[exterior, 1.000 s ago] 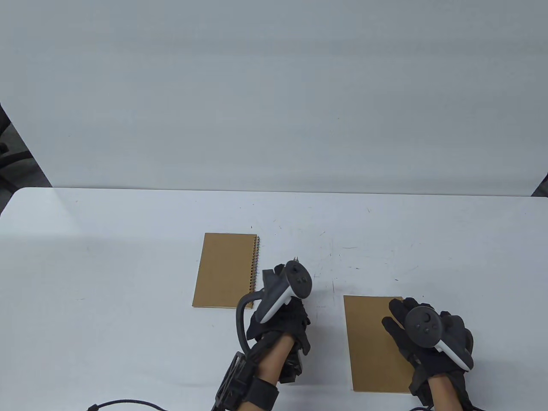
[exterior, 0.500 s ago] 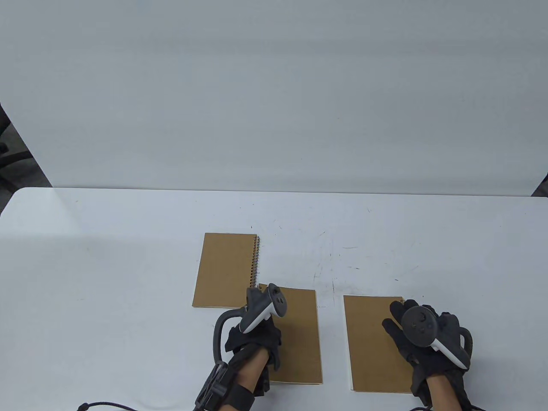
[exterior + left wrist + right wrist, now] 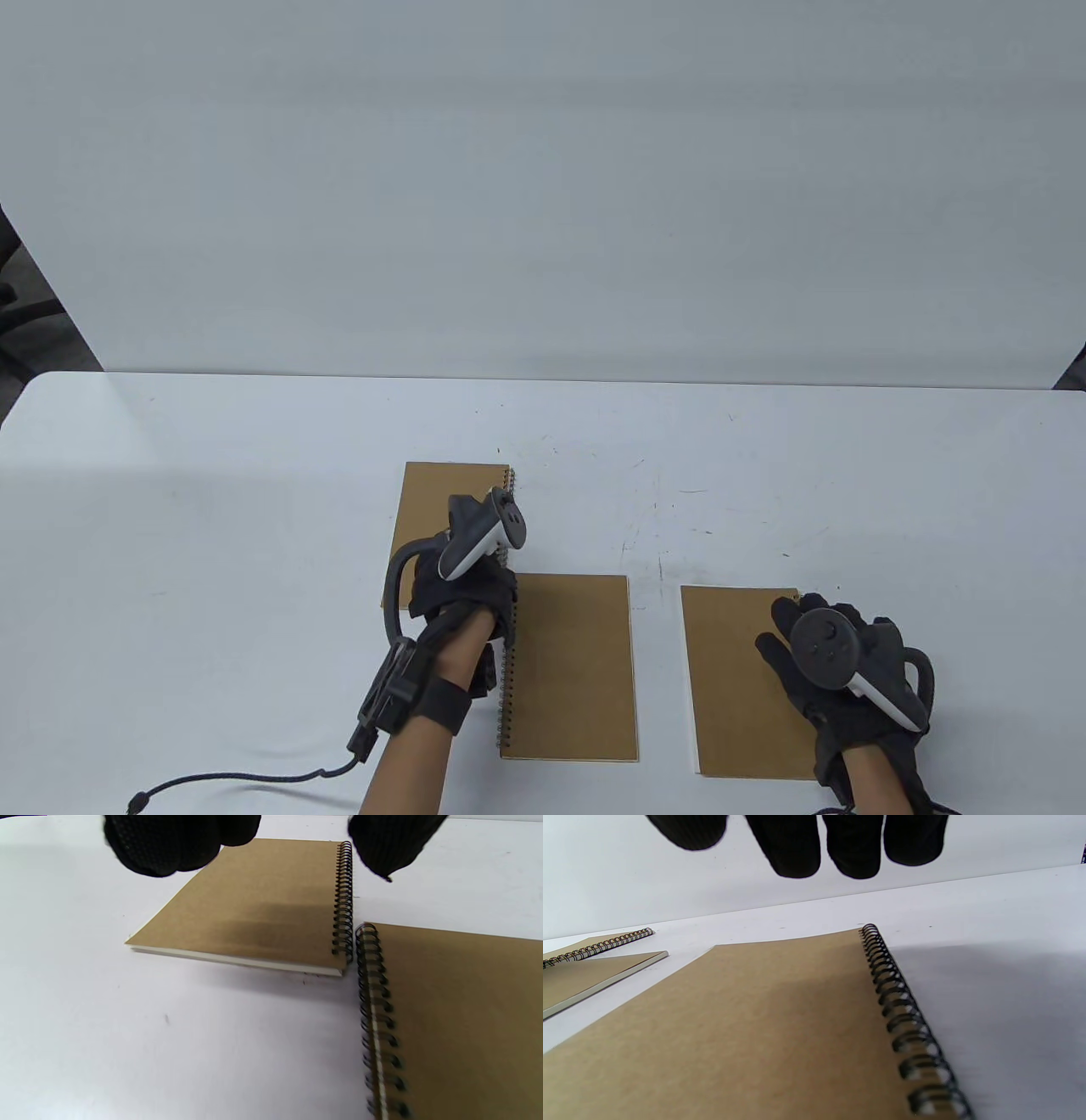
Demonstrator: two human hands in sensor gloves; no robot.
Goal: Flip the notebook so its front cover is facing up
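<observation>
Nearest the table's front edge, two brown kraft-covered spiral notebooks are lying flat side by side on the white table (image 3: 212,509). The right brown spiral notebook (image 3: 734,679) is sitting partly under the right hand (image 3: 836,671), whose black glove and tracker are covering its right edge, so its binding is hidden from above; only the right wrist view is showing the black wire coil (image 3: 903,1014) on that side. The right hand's fingers (image 3: 793,846) are spreading apart above the cover, and whether they are touching it cannot be told. The middle brown spiral notebook (image 3: 573,666) is lying with its coil on its left edge, free of both hands.

Farther back, the left hand (image 3: 462,594) is hovering over the near right corner of the far brown spiral notebook (image 3: 445,518), hiding that corner and the lower stretch of its coil. In the left wrist view the gloved fingers (image 3: 169,844) are hanging apart and holding nothing, clear of the cover. Which cover is facing up on any notebook cannot be made out; all three faces are showing plain brown. A dark cable (image 3: 237,777) is trailing from the left wrist and running off the bottom edge.
</observation>
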